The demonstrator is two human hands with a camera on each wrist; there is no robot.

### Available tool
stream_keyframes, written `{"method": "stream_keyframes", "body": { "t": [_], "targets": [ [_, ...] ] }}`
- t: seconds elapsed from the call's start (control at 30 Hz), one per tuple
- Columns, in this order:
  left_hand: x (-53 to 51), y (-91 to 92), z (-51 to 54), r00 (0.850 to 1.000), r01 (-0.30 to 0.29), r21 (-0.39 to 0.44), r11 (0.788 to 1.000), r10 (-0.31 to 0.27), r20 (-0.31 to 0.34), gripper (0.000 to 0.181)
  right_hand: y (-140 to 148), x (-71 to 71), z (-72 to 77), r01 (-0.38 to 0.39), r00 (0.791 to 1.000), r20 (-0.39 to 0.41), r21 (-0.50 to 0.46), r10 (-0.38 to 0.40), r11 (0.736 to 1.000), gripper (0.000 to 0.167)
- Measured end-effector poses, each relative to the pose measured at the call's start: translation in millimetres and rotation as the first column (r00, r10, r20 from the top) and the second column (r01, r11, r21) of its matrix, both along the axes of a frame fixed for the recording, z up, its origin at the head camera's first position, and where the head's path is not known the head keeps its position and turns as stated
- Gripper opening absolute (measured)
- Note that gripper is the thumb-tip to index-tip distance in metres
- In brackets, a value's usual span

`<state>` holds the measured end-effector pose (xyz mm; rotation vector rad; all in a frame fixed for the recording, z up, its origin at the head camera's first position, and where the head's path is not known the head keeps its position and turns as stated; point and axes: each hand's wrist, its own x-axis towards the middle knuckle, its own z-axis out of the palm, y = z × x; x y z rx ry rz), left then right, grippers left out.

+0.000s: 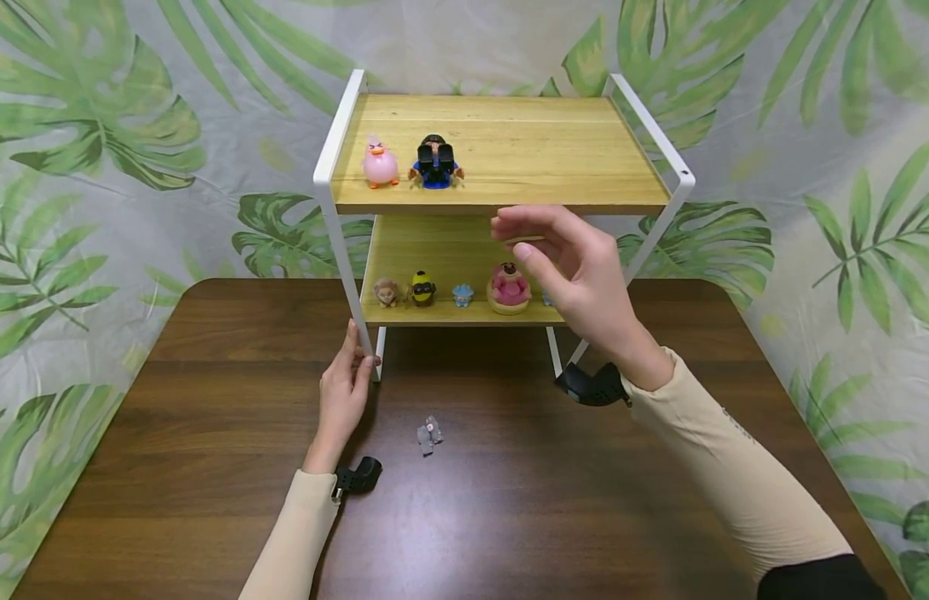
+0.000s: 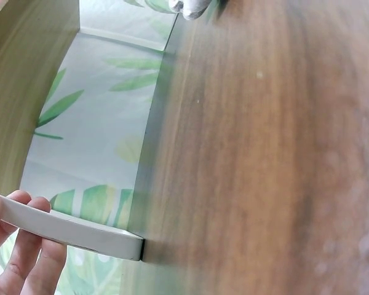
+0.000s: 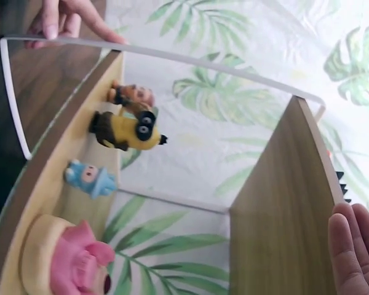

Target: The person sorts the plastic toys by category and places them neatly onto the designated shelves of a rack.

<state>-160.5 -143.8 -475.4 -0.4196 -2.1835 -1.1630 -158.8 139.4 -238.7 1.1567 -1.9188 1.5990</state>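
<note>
My left hand [image 1: 344,396] grips the white front-left leg [image 2: 80,236] of a two-tier wooden shelf [image 1: 546,150], low near the tabletop. Its fingers and thumb lie on opposite sides of the leg in the left wrist view. In front of the top board's edge, my right hand [image 1: 576,275] is raised, fingers loosely bent and holding nothing. On the top board stand a pink duck figure [image 1: 379,165] and a blue-clad figure with black binoculars [image 1: 437,167]. A small grey figure [image 1: 430,435] lies on the table between the arms.
The lower board carries a brown-haired figure [image 1: 387,292], a yellow capped figure [image 1: 422,288], a small blue figure [image 1: 462,295] and a pink bear figure [image 1: 509,290]. Another blue figure [image 1: 547,298] is partly hidden by my right hand. Leaf-printed cloth [image 1: 97,208] hangs behind the brown table [image 1: 209,400].
</note>
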Motion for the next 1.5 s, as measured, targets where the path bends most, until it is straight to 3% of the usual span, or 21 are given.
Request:
{"method": "stream_keyframes", "body": {
  "t": [0.73, 1.23, 1.5],
  "targets": [
    [0.9, 1.1, 0.7, 1.0, -0.009, 0.007, 1.0, 0.01, -0.014, 0.087, 7, 10.0, -50.4, 0.017, 0.991, 0.13, 0.177, -0.041, 0.984, 0.029],
    [1.4, 1.1, -0.1, 1.0, -0.021, 0.001, 1.0, 0.021, -0.018, 0.088, 9, 12.7, -86.9, -0.065, 0.974, 0.228, 0.273, 0.001, 0.96, 0.032],
    [1.0, 0.7, 0.0, 1.0, -0.015, -0.001, 1.0, 0.015, -0.024, 0.087, 8, 14.9, -105.4, -0.099, 0.953, 0.302, 0.328, -0.005, 0.939, 0.031]
  ]
}}
